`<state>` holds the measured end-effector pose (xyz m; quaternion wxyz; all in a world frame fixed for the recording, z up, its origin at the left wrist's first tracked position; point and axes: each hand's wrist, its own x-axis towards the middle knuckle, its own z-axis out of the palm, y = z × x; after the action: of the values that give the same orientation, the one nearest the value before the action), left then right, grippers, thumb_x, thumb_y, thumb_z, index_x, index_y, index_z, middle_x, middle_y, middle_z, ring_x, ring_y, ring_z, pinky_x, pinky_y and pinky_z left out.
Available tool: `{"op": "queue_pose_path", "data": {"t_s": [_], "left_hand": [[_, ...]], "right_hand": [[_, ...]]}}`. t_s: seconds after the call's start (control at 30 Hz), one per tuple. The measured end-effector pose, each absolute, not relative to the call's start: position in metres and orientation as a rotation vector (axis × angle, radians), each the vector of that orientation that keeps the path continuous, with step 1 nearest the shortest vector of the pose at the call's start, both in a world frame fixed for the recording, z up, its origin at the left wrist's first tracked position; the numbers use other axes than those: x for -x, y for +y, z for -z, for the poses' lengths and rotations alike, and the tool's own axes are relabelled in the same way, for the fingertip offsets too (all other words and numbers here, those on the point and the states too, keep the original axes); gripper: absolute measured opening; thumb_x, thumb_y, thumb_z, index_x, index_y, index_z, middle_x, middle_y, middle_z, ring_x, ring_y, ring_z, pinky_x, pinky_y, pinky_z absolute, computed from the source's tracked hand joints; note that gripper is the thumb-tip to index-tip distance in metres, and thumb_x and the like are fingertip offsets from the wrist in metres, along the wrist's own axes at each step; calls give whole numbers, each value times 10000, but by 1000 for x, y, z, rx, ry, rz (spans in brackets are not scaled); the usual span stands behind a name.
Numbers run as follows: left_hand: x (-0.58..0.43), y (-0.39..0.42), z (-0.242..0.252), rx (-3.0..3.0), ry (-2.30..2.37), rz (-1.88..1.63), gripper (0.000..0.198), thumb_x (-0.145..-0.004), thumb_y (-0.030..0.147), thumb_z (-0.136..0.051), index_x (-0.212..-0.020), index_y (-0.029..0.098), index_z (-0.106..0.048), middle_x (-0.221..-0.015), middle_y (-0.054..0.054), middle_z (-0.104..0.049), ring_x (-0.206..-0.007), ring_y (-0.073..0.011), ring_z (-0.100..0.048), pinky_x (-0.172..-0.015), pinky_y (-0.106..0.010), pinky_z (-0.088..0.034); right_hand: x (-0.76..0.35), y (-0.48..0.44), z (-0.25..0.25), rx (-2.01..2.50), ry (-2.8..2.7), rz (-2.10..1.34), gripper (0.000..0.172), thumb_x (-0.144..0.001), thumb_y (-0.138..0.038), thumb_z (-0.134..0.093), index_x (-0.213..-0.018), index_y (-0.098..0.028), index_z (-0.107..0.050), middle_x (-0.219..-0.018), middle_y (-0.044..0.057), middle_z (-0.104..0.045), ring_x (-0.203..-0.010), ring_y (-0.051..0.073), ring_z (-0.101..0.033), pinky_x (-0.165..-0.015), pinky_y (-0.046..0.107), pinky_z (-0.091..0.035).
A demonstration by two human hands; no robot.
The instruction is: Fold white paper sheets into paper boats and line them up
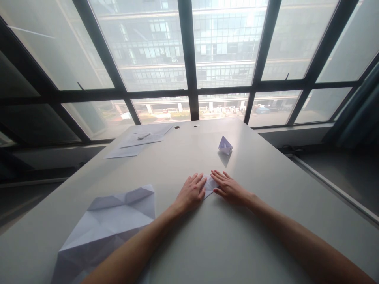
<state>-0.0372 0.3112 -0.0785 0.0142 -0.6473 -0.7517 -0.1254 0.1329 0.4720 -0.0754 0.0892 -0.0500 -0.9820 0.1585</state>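
Observation:
A small folded piece of white paper [209,185] lies on the white table [266,221], between my two hands. My left hand [191,192] rests flat over its left side, fingers stretched forward. From the right, my right hand [229,187] presses on the other side with its fingers extended. Both hands cover much of the paper, so its full outline is hidden. Just beyond them stands a folded paper boat [225,146] with a pointed middle.
At the near left lies a large creased paper sheet [112,221], partly under my left forearm. Flat sheets [130,152] with a white pen-like object [144,136] on top lie at the far left. Two round holes [177,127] sit near the table's far edge, before the windows.

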Motion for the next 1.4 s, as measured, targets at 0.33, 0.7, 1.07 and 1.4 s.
{"op": "queue_pose_path", "data": {"t_s": [0.33,0.7,1.07,1.4], "left_hand": [[35,310,77,1996,-2369,374,497,-976,313,-419,-1465,227,-449,-1560,-68,-377,-1440,-285,-313,-1189,-486,-232],[36,311,78,1970,-2363,368,498,-978,308,-411,-1471,248,-437,-1568,-64,-362,-1450,-288,-295,-1185,-504,-231],[35,311,80,1937,-2407,298,582,-982,391,-371,-1513,152,-368,-1585,-92,-316,-1480,-288,-228,-1197,-510,-196],[35,310,76,1944,-2416,309,574,-979,384,-383,-1501,145,-385,-1577,-90,-336,-1469,-292,-252,-1195,-515,-205]], "right_hand": [[-131,471,77,191,-2999,-452,727,-1004,-606,-239,-1554,-132,-253,-1612,123,-196,-1502,240,-141,-1226,461,-99],[-134,471,74,139,-2965,-473,711,-1007,-569,-301,-1576,-169,-157,-1628,84,-140,-1508,218,-101,-1229,436,-98],[-133,473,74,56,-3007,-511,680,-1010,-586,-270,-1550,-172,-277,-1605,107,-224,-1498,232,-157,-1226,459,-104],[-133,471,73,95,-3001,-478,678,-1012,-578,-260,-1546,-161,-288,-1606,107,-230,-1498,227,-165,-1225,438,-121]]}}
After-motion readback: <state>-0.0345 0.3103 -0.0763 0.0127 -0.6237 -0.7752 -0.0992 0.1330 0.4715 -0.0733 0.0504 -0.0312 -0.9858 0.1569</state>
